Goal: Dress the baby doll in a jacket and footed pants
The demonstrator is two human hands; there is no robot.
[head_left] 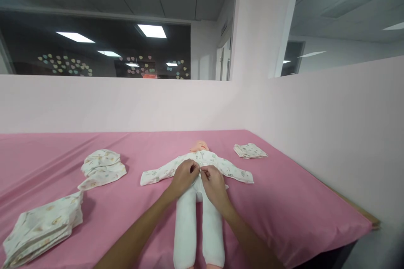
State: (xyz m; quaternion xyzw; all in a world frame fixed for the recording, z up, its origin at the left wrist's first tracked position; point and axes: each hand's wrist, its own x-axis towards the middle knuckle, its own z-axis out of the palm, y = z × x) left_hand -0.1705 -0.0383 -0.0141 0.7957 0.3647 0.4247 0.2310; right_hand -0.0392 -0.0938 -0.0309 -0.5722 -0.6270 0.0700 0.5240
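Note:
A baby doll (199, 146) lies on its back, head away from me. Its arms are spread inside the sleeves of a white printed baby shirt (233, 169). White cloth covers the doll's legs (185, 231), which point toward me. Over the belly, my left hand (184, 175) is closed, its thumb and finger pinching the shirt's front near the middle. My right hand (215, 181) meets it there, fingertips also pinched on the shirt front. The bit of cloth or fastening between the fingertips is too small to make out.
Pink sheeting (132, 218) covers the table. Left of the doll are a crumpled printed cloth (102, 168) and a folded printed cloth (44, 227). Another folded cloth (250, 150) lies at the back right. White walls (126, 105) border the far and right sides.

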